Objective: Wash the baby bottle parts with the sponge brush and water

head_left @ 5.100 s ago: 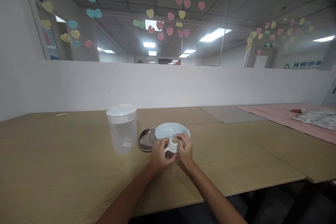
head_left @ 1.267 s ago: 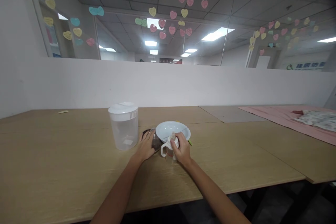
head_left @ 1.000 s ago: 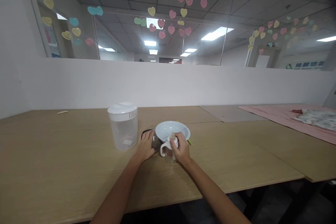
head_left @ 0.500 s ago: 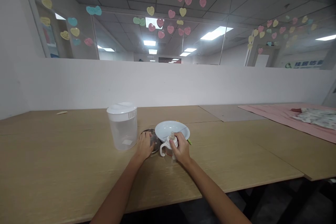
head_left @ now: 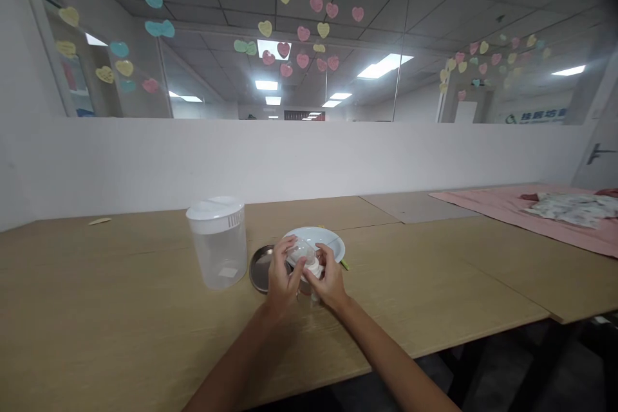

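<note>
My left hand (head_left: 284, 275) is closed round a clear dome-shaped cap (head_left: 300, 250), tilted at the top of a small bottle. My right hand (head_left: 331, 277) grips the white collar (head_left: 315, 268) of that bottle, whose clear lower part shows below the fingers. The two hands nearly meet over the bottle. Just behind them lies a white oval bowl (head_left: 333, 239), partly covered by my fingers. A round metal dish (head_left: 261, 267) rests to the left of my left hand.
A tall translucent container with a white lid (head_left: 219, 251) stands left of the metal dish. Something green (head_left: 344, 264) pokes out by the bowl. A pink cloth (head_left: 502, 206) with patterned fabric (head_left: 574, 206) lies at the far right. The table's front edge runs below my forearms.
My left hand has moved right from the metal dish to the bottle, with the clear cap now in it. My right hand still holds the bottle. The view has shifted slightly.
</note>
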`<state>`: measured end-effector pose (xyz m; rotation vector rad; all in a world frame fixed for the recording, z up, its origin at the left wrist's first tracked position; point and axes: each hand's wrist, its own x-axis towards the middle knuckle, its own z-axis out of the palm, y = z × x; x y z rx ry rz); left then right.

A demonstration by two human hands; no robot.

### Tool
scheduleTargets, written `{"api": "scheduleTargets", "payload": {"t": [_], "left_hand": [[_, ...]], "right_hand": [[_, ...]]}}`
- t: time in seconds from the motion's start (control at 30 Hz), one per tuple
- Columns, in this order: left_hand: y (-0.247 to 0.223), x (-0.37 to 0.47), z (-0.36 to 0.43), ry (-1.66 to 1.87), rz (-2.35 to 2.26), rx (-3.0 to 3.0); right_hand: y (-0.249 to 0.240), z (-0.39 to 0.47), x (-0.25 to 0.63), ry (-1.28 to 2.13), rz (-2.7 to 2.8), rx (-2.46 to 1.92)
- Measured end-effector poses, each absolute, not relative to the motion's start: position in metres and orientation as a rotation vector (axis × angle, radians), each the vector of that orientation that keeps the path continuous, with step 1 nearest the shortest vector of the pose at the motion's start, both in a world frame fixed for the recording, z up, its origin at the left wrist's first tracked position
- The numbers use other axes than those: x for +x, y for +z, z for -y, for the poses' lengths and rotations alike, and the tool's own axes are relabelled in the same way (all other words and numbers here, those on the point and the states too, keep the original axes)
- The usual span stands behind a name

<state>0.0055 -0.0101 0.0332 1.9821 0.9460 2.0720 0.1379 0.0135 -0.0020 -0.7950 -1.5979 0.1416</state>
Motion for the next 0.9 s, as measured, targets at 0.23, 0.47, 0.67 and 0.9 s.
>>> {"api": "scheduleTargets", "payload": {"t": [0.23, 0.47, 0.67, 0.9], "left_hand": [[0.028, 0.009, 0.016, 1.660, -0.999, 2.398], [0.023, 0.008, 0.018, 1.548, -0.958, 2.335], [0.016, 0.011, 0.016, 1.628, -0.956, 2.286], [0.014, 0.014, 0.016, 1.676, -0.968, 2.250]], "right_hand": [[-0.004, -0.013, 0.139, 0.081, 1.671, -0.773], [-0.005, -0.013, 0.140, -0.100, 1.736, -0.696], [-0.004, -0.013, 0.139, -0.036, 1.697, -0.688], [-0.007, -0.017, 0.138, 0.040, 1.683, -0.673]]}}
